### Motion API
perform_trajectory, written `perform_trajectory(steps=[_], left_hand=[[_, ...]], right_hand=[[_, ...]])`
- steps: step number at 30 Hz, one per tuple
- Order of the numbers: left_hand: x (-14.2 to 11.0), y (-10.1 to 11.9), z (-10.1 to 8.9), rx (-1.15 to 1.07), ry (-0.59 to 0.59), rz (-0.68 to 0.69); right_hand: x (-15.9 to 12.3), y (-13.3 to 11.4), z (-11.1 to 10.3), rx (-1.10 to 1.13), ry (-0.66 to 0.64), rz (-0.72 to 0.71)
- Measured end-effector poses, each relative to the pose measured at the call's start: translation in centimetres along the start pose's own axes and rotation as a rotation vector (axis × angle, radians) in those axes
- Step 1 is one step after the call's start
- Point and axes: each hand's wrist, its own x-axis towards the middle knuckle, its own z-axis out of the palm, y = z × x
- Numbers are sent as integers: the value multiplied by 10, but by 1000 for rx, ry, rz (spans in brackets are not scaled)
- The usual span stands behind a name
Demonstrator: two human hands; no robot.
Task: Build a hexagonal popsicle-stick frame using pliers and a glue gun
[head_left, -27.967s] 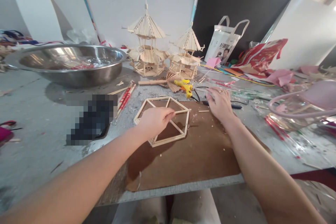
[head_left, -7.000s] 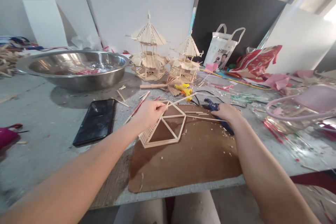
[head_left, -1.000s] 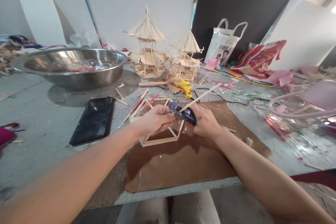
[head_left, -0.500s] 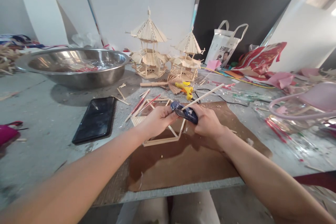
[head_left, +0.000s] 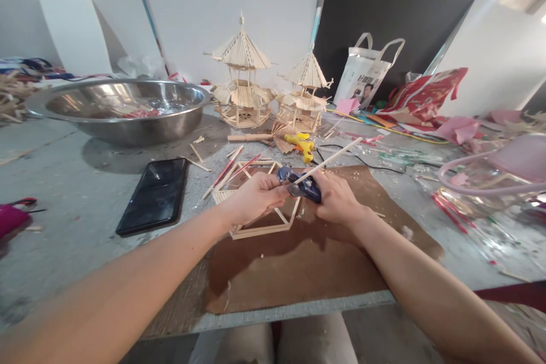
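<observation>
My left hand [head_left: 261,196] is closed, pinching a thin wooden stick [head_left: 335,158] near its lower end. The stick slants up to the right, across the head of a pair of blue-handled cutters [head_left: 307,187]. My right hand [head_left: 338,196] is wrapped around the cutters' handles; the exact bite of the jaws is hidden by the fingers. Beneath my left hand lies a hexagonal frame of sticks [head_left: 260,232] with spokes, its left section filled with sticks side by side. The frame rests partly on a brown mat [head_left: 307,278].
Behind stand two stick pagodas [head_left: 242,94] [head_left: 305,105], with a yellow glue gun [head_left: 303,145] and a paper fan [head_left: 281,135] before them. A black phone [head_left: 153,196] and steel basin [head_left: 170,122] are left. A pink-handled container [head_left: 490,182] and plastic wrappers lie right.
Since seven seconds ago, my right hand has lifted the cutters off the mat and brought them to the stick in my left hand. Over the last second both hands stay nearly still.
</observation>
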Motion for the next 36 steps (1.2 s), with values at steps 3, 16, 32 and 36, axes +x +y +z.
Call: perform_trajectory(steps=[3,16,32,36], left_hand=[[-1,0,-2,-99,-40,-20],[-2,2,1,247,137,163],[-4,7,2,-93,-27,-66],[-5,12,-8,251,125,-29]], right_hand=[[-1,-1,0,-10,26,-8],[1,-8,-9,-28,-32,85],[9,23,1,-66,177,-217],[13,45,3,-179,151,138]])
